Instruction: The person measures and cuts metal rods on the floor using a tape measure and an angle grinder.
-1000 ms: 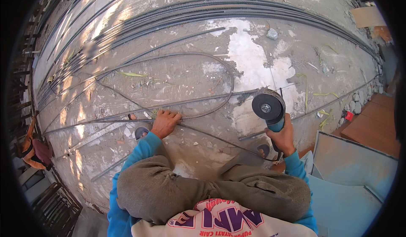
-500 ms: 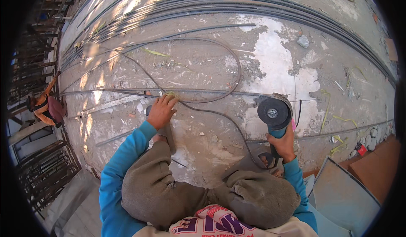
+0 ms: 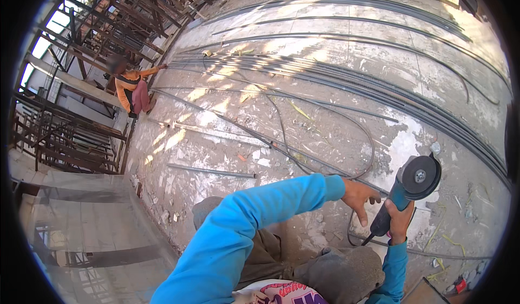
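My right hand (image 3: 400, 218) is wrapped round the body of a blue-green angle grinder (image 3: 400, 196). The grinder's dark round disc (image 3: 427, 169) faces up, at the far end of the tool. Just left of the grinder, my left hand (image 3: 359, 198) reaches across with its fingers apart and nothing in them. Whether its fingertips touch the tool cannot be made out. Under that hand passes a long thin steel rod (image 3: 325, 165) on the concrete floor. A dark cord (image 3: 281, 121) loops over the floor near the rod.
A bundle of long steel rods (image 3: 374, 90) curves across the floor beyond me. At the far left a person in orange (image 3: 129, 94) crouches, one hand at the rod ends. A short pipe (image 3: 211, 170) lies left of my knee; stacked metal frames (image 3: 70, 136) stand farther left.
My left hand has left the rod by my left foot and swung right, close to the grinder. The view has turned leftward, showing more of the crouching person. The grinder stays in my right hand.
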Motion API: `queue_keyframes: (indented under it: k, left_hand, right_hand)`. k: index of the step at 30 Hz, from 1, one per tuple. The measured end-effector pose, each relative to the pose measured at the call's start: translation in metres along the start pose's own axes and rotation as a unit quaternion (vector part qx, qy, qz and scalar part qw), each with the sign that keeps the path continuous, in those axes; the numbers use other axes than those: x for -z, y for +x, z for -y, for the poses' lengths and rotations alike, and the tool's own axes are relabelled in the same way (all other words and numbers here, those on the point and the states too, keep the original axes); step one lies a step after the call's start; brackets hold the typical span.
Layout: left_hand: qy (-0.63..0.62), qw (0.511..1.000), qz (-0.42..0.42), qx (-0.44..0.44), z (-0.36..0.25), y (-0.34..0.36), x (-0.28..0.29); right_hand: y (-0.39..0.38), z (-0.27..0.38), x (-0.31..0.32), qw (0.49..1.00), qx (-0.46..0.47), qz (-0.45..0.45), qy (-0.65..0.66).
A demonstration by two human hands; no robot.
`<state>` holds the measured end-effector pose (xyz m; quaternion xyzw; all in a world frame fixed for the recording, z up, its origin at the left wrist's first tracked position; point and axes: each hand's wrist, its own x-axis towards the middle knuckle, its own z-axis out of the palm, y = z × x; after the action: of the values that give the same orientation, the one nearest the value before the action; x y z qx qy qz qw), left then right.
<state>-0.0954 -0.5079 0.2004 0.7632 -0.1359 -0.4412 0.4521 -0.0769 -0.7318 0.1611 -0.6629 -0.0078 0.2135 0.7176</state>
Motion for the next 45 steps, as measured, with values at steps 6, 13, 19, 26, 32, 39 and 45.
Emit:
queue_keyframes:
  k: [6,13,19,26,32,39,45]
  left_hand:
    - [-0.33,0.923,-0.13,-0.15,-0.029,0.076,-0.077]
    - [-0.384,0.874,-0.153,-0.255,-0.037,0.069,-0.091]
    - [-0.55,0.771,-0.051,-0.317,-0.016,0.036,-0.067]
    - [-0.577,0.715,-0.33,-0.215,-0.051,0.056,-0.099]
    - [-0.614,0.703,-0.259,-0.246,-0.017,0.062,-0.113]
    - [-0.621,0.737,-0.183,-0.194,-0.001,0.054,-0.11]
    - [-0.629,0.746,-0.168,-0.143,-0.012,0.068,-0.123]
  right_hand:
    - [-0.008,0.006,0.039,0.984,0.061,-0.165,-0.041]
    - [-0.025,0.061,0.01,0.98,0.079,-0.151,-0.099]
    - [0.024,0.109,-0.041,0.99,-0.12,0.052,-0.061]
    - [0.032,0.118,-0.073,0.939,-0.01,0.022,-0.343]
    - [0.046,0.08,-0.023,0.947,-0.272,0.167,-0.033]
    - [0.055,0.031,-0.003,0.91,-0.294,0.243,0.162]
    - [0.047,0.004,0.029,0.903,-0.314,0.195,0.219]
